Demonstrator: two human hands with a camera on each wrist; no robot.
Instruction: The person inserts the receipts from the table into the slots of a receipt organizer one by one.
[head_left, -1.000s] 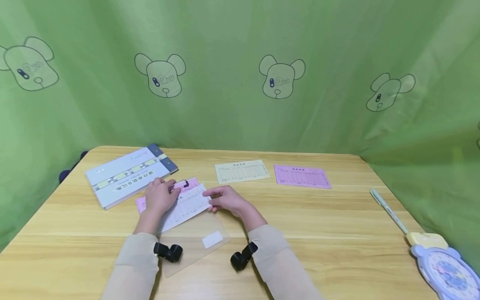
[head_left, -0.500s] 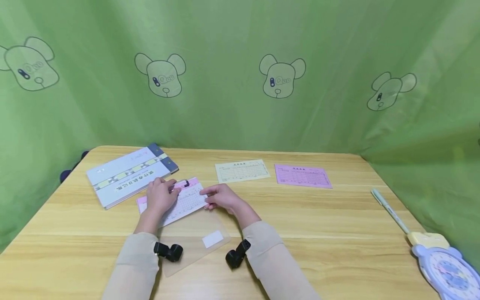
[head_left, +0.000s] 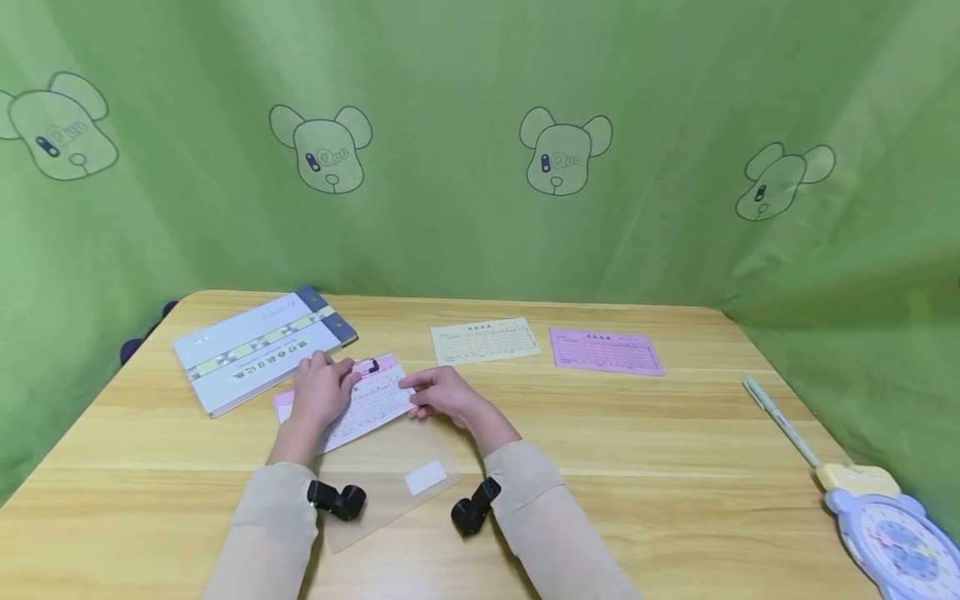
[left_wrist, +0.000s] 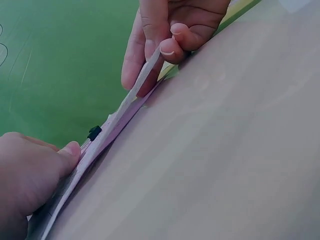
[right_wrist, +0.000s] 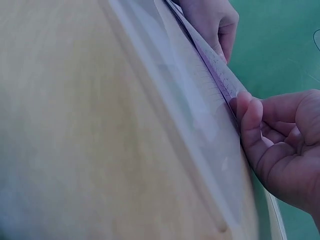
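In the head view, a white printed form [head_left: 375,403] lies over a pink form [head_left: 386,362], both on a clear plastic folder [head_left: 390,467] with a white label. A thin fastener with a black end [head_left: 373,366] crosses the top of the forms. My left hand [head_left: 321,392] pinches this fastener between thumb and fingers, its thumb [left_wrist: 70,152] close to the black end in the left wrist view. With thumb and fingers, my right hand [head_left: 446,394] grips the white form's right edge, slightly raised. The left fingertips' underside is hidden.
A blue-grey ledger book [head_left: 262,350] lies at the back left. Behind my right hand are a pale green form [head_left: 486,342] and a purple form [head_left: 606,351]. At the right edge lie a pen [head_left: 780,419], a yellow block [head_left: 857,480] and a toy clock [head_left: 900,542].
My right hand has shifted slightly left and away from me, bringing the white form further up over the pink one. The left hand has stayed nearly still on the fastener.
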